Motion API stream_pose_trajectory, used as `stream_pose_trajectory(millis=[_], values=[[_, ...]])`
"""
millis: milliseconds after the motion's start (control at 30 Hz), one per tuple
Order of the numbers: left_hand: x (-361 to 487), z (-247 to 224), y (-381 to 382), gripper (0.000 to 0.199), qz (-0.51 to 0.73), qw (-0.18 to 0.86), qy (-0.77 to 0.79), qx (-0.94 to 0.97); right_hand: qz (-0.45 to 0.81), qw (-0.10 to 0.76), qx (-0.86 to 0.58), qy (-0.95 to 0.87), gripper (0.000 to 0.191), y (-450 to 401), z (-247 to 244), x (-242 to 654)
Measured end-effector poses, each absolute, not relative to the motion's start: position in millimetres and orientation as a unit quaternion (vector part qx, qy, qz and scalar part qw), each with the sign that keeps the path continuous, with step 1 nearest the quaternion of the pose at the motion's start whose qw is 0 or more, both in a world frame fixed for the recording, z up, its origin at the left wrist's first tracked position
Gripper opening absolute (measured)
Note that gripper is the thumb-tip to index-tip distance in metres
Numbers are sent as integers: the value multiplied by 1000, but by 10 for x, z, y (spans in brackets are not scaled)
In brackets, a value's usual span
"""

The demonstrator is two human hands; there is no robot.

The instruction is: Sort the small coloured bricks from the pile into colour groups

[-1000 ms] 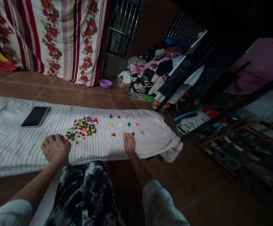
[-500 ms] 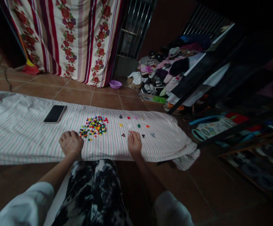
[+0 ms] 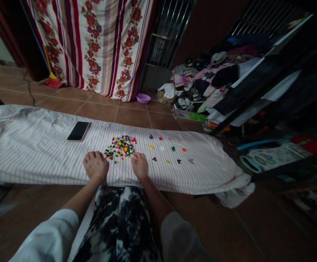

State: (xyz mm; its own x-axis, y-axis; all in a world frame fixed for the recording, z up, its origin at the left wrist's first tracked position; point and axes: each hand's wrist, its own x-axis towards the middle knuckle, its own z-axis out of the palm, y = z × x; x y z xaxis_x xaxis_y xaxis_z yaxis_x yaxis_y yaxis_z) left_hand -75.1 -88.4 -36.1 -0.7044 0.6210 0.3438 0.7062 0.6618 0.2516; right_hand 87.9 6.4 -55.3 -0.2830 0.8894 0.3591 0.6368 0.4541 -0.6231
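Note:
A heap of tiny multicoloured plastic pieces [image 3: 121, 145] lies on a striped cloth [image 3: 51, 156]. My left hand [image 3: 96, 165] rests palm down at the heap's lower left edge, its fingers loosely bent on the cloth with nothing visible in them. At the heap's lower right edge, my right hand [image 3: 140, 165] has thumb and forefinger pinched together. A pale speck shows at those fingertips, too small to name. Right of it, small single-colour clusters stand in rows, among them a yellow cluster [image 3: 151, 146], a white cluster [image 3: 162, 148] and a dark green cluster [image 3: 173, 148].
A phone [image 3: 78, 131] lies on the cloth left of the heap. Beyond, on the tiled floor, are a purple basin [image 3: 143, 98], a broom [image 3: 54, 82] and a pile of clothes [image 3: 202, 82]. A floral curtain [image 3: 106, 47] hangs behind; a dark frame crosses the right side.
My right hand has moved left from the clusters to the heap's edge, uncovering a lime green cluster in the lower row. My left hand stays beside the heap. The view has shifted left.

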Motion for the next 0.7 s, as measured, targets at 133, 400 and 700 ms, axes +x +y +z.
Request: stream_pose_trajectory(millis=[133, 400, 700], values=[[-759, -377, -879, 32, -190, 124, -902, -366, 142, 337, -492, -790, 26, 59, -597, 859], [-749, -365, -886, 32, -196, 122, -904, -361, 105, 297, -502, -805, 32, 29, -560, 836], [-757, -411, -892, 34, -194, 145, -901, -361, 112, 225, -537, -806, 38, -3, -414, 825]])
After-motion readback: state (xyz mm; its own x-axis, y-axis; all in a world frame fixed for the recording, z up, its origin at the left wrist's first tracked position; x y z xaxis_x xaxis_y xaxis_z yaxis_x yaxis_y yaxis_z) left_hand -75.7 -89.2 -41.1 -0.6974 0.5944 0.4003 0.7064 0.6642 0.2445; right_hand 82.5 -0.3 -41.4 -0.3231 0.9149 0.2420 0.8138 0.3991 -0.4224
